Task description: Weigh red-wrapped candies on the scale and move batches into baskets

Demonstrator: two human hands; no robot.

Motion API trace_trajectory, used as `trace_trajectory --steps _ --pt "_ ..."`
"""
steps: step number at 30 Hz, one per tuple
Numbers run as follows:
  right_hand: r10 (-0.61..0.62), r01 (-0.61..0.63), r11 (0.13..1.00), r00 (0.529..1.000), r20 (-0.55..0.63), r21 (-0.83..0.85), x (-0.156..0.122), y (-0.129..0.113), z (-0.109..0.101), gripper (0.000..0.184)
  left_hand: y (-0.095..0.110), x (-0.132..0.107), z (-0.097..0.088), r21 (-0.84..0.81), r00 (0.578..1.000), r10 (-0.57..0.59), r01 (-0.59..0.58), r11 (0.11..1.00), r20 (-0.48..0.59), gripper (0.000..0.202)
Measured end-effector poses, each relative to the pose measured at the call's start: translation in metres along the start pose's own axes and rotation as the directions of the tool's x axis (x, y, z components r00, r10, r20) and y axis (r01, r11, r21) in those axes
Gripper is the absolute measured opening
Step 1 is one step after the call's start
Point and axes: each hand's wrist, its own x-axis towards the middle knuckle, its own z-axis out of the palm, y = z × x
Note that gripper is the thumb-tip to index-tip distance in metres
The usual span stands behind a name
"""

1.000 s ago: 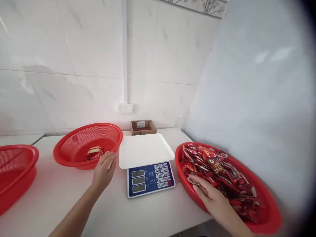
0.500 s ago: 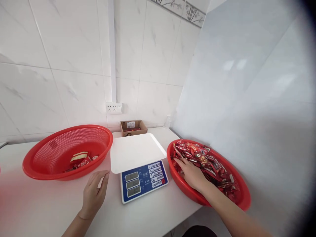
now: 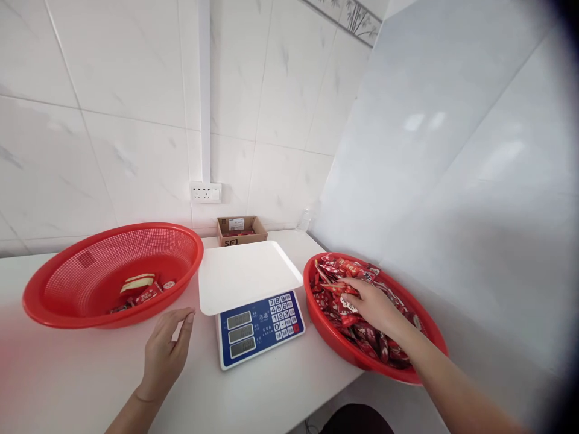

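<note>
- Head view: the right hand [image 3: 373,304] is pinching at least one glossy red printed packet [image 3: 349,305], thumb to fingers, above the large round red plastic basin [image 3: 328,340]; the exact count cannot be told.
- The packet lies at the left part of that basin, over a loose heap of similar red packets [image 3: 375,348].
- The left hand [image 3: 165,346] is loosely curled over the white table [image 3: 190,398], with no item visible in it; it is nearest the white-and-blue electronic scale [image 3: 260,328].
- Left of the scale stands a perforated red plastic basket [image 3: 167,247] containing several packets; behind it, a small brown cardboard box [image 3: 243,239].
- Handling, as judged: the packet should be light and pliable, its shiny film probably slippery against its neighbours. Advisable hold: a flat pinch across the body or near an edge, without hard squeezing.
</note>
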Motion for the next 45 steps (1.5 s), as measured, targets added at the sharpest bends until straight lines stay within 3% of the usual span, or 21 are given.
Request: trace_trajectory --steps 9,14,19,24,29,34,39,42,45 --pt "0.084 -0.082 0.995 0.996 -0.038 0.061 -0.002 0.012 -0.005 0.041 0.000 0.001 0.002 -0.004 0.999 -0.050 0.051 0.999 0.020 0.023" --pt "0.089 -0.097 0.994 0.982 -0.169 -0.042 0.007 0.043 -0.007 0.044 -0.003 0.000 0.002 -0.020 0.998 -0.060 0.061 0.998 0.036 0.024" --pt "0.074 -0.080 0.990 0.996 -0.052 -0.118 0.006 0.066 0.010 0.057 -0.004 0.000 0.003 -0.035 0.999 -0.037 0.038 0.999 0.025 0.021" --pt "0.056 -0.052 0.984 0.998 0.020 -0.173 -0.001 0.056 0.016 0.037 -0.003 0.000 0.003 -0.041 0.999 -0.034 0.036 0.999 0.038 0.021" --pt "0.137 -0.142 0.984 0.989 -0.050 -0.108 0.007 0.057 0.009 0.038 -0.004 0.000 0.003 -0.044 0.998 -0.041 0.043 0.998 0.039 0.021" --pt "0.182 -0.188 0.980 0.979 -0.092 -0.070 0.014 0.055 -0.006 0.040 -0.003 0.000 0.002 -0.061 0.998 -0.056 0.058 0.996 0.043 0.021" --pt "0.267 -0.282 0.957 0.948 -0.175 -0.066 0.016 0.038 -0.030 0.038 -0.002 0.000 0.001 -0.072 0.997 -0.070 0.073 0.995 0.034 0.021" --pt "0.234 -0.233 0.972 0.946 -0.222 0.031 0.022 0.016 -0.033 0.034 -0.002 0.000 0.002 -0.081 0.997 -0.075 0.078 0.994 0.032 0.020" --pt "0.109 -0.078 0.984 0.974 -0.197 0.160 0.036 -0.018 -0.018 0.031 -0.002 -0.001 0.002 -0.104 0.997 -0.071 0.074 0.992 0.033 0.018"
